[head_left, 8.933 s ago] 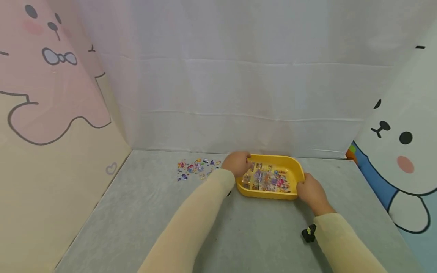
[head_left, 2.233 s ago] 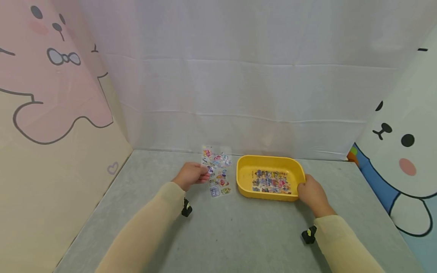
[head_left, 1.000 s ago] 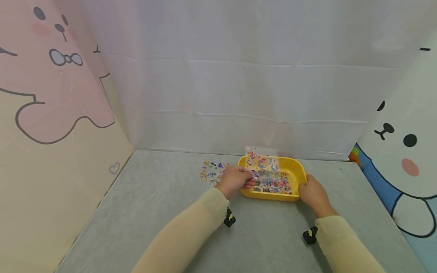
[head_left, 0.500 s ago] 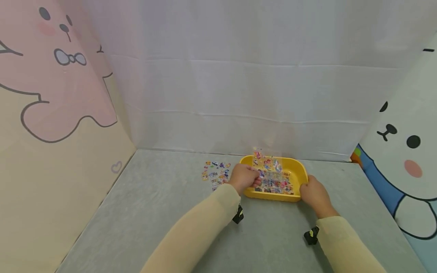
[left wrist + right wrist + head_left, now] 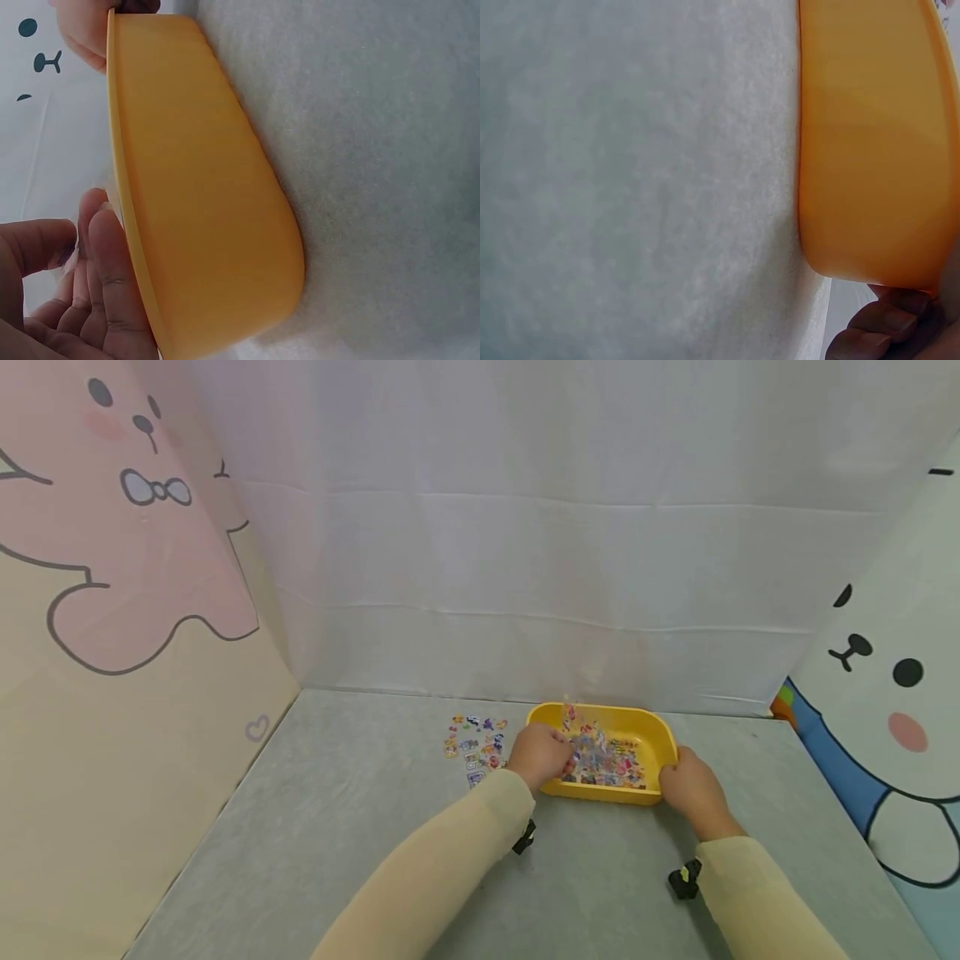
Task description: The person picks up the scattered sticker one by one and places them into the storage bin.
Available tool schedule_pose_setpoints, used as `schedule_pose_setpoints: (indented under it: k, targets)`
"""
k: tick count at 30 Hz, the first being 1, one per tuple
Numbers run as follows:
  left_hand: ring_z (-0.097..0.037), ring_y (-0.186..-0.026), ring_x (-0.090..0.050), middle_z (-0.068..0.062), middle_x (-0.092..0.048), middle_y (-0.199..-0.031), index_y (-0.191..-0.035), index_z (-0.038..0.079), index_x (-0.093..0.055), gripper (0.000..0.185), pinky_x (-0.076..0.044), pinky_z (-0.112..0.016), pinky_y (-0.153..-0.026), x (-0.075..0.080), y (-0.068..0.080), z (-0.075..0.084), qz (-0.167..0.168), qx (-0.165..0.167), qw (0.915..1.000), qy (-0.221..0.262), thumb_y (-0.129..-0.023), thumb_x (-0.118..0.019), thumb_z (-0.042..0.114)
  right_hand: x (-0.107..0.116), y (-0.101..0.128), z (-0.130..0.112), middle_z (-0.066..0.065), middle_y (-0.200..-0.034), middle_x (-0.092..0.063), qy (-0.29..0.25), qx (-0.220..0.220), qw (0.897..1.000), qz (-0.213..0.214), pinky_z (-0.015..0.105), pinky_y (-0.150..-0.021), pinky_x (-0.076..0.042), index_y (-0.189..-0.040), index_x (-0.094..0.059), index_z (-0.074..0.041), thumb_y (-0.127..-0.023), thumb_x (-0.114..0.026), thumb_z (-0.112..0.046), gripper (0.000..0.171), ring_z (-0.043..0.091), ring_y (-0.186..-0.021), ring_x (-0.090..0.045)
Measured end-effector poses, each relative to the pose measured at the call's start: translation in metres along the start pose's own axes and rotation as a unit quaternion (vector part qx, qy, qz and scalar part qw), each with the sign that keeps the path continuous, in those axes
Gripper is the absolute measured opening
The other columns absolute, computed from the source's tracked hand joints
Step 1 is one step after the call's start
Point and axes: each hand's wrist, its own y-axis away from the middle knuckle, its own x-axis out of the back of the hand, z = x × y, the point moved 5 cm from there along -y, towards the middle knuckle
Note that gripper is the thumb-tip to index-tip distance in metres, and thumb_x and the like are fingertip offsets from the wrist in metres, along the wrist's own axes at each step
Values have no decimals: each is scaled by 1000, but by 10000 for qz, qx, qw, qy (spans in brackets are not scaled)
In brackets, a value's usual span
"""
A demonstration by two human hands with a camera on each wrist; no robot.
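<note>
My left hand (image 5: 538, 755) is over the left end of a yellow tray (image 5: 660, 735). Its thumb and fingers pinch a clear sticker sheet (image 5: 572, 718) printed with small coloured figures, which dips into the tray. In the left wrist view the thumb and curled fingers (image 5: 105, 262) show beside the tray's outer wall; the sheet there is barely visible. My right hand (image 5: 693, 789) grips the tray's right end by its rim. More sticker sheets (image 5: 618, 768) lie on the tray floor, overlapping, partly behind the held one.
Another clear sticker sheet (image 5: 476, 745) lies flat on the grey tabletop (image 5: 360, 827), left of the tray, partly hidden by my left hand. A white curtain (image 5: 480, 568) hangs behind the table. Panels with cartoon animals stand at both sides.
My left hand took a sheet from the table at the left, carried it right over the tray, and has now lowered it inside. My right hand has stayed on the tray's rim.
</note>
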Motion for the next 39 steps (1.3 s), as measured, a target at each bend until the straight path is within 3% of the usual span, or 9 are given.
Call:
schedule_pose_setpoints:
  k: [5,8,13,20,26,31,35,39]
  targets:
    - [-14,-49,-53,-3,-65,-58,-68,6,-74,40,-42,-27,-48,1,0,1,-13,-150,9982,-574,-101,-67,27,0,-1,0,29,-124,-52,5,-20,10000,-30,53,-87,-45,-148,-28,18,-102,-32,-12,55,37,-99,-50]
    - [-13,-43,-45,1,-55,-49,-56,11,-62,51,-34,-27,-43,3,1,3,63,-387,9934,-1077,-101,-66,34,0,-1,1,30,-127,-51,-20,-20,10000,-39,53,-88,-45,-149,-27,18,-102,-32,-12,56,37,-101,-50]
    - [-12,-39,-33,6,-37,-44,-51,17,-45,57,-26,-27,-38,9,6,5,282,-592,9828,-1728,-101,-66,35,1,0,1,32,-129,-51,-46,63,10000,-6,55,-89,-44,-149,-28,18,-101,-32,-12,56,38,-101,-50]
    - [-12,-42,-34,5,-37,-47,-53,17,-45,52,-27,-28,-41,16,6,1,452,-506,9829,-1709,-99,-65,27,1,1,0,31,-128,-52,-45,82,10000,1,55,-89,-44,-148,-29,17,-101,-32,-12,55,38,-101,-50]
    - [-13,-51,-45,3,-50,-57,-64,14,-61,38,-36,-28,-46,27,1,-7,654,-615,9820,-1664,-99,-65,27,1,1,0,31,-126,-52,-34,66,10000,26,54,-88,-45,-148,-29,18,-101,-33,-11,55,38,-100,-51]
    - [-16,-67,-58,2,-64,-77,-85,14,-72,22,-48,-29,-57,41,-2,-18,839,-441,9851,-1435,-98,-67,31,1,1,0,30,-123,-53,-5,93,9999,64,53,-86,-45,-147,-30,19,-101,-33,-11,55,37,-98,-51]
    - [-18,-71,-60,0,-66,-81,-88,14,-72,20,-51,-32,-60,54,-2,-24,878,-330,9883,-1200,-99,-67,31,1,1,0,30,-123,-53,-1,103,9999,66,53,-86,-45,-147,-30,18,-101,-33,-12,55,37,-99,-51]
    - [-18,-74,-60,1,-68,-84,-89,16,-72,19,-51,-35,-67,68,-2,-29,1035,-406,9849,-1326,-99,-66,31,1,2,0,31,-125,-52,6,78,10000,51,53,-87,-45,-148,-28,18,-102,-32,-12,55,38,-100,-51]
